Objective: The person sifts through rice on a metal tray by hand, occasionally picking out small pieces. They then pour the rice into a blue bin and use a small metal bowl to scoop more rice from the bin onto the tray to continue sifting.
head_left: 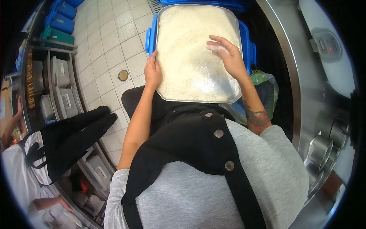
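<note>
A large metal tray (162, 76) with rounded corners lies across a blue plastic container (151, 36) in front of me. Pale, fine crumbs (187, 42) cover most of its bottom, thinning to shiny bare metal toward the near right. My left hand (153, 72) grips the tray's left rim, thumb on the upper side, the fingers under it hidden. Over the right half of the tray hovers my right hand (225, 53), its fingers apart and slightly curved. Whitish residue shows on those fingers; I cannot make out whether any loose crumbs are between them.
A green-tinted plastic bag (268, 89) hangs right of the tray, beside a steel counter (284, 38). Steel pots (320, 150) stand at the lower right. On the left, a co-worker in a black apron (68, 139) stands at shelving with lidded tubs (68, 101).
</note>
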